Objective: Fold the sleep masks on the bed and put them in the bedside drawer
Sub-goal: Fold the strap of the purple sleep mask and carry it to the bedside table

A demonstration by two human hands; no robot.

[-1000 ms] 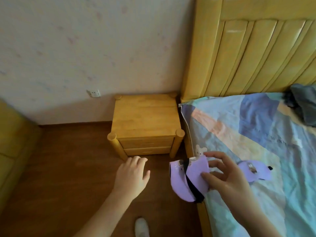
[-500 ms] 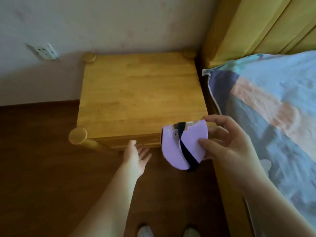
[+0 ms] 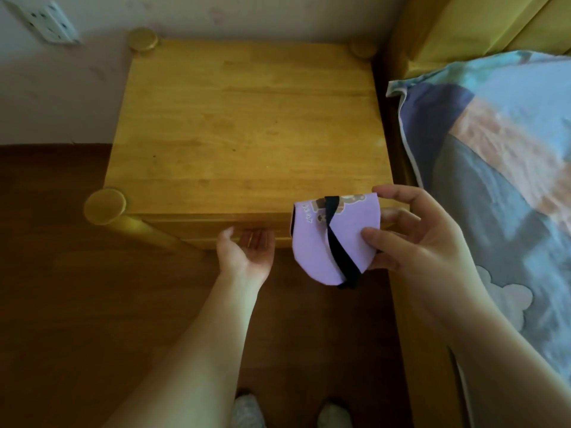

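Note:
A folded purple sleep mask point(image 3: 321, 242) with a black strap across it is pinched between the thumb and fingers of my right hand point(image 3: 414, 236), in the air in front of the bedside cabinet point(image 3: 247, 125). My left hand point(image 3: 247, 251) is turned palm up, its fingers curled under the front of the top drawer point(image 3: 216, 223). The drawer looks closed. The fingertips are hidden under the drawer's edge.
The bed point(image 3: 500, 180) with a patchwork cover stands to the right of the cabinet, its wooden side rail point(image 3: 426, 350) beside my right arm. A wall socket point(image 3: 46, 20) is at top left. Dark wooden floor point(image 3: 77, 304) spreads below, with my shoes point(image 3: 247, 409) at the bottom edge.
I have moved closer to the cabinet. My left hand has turned palm up and reached the drawer front. My right hand has carried the folded mask from the bed's edge to the cabinet.

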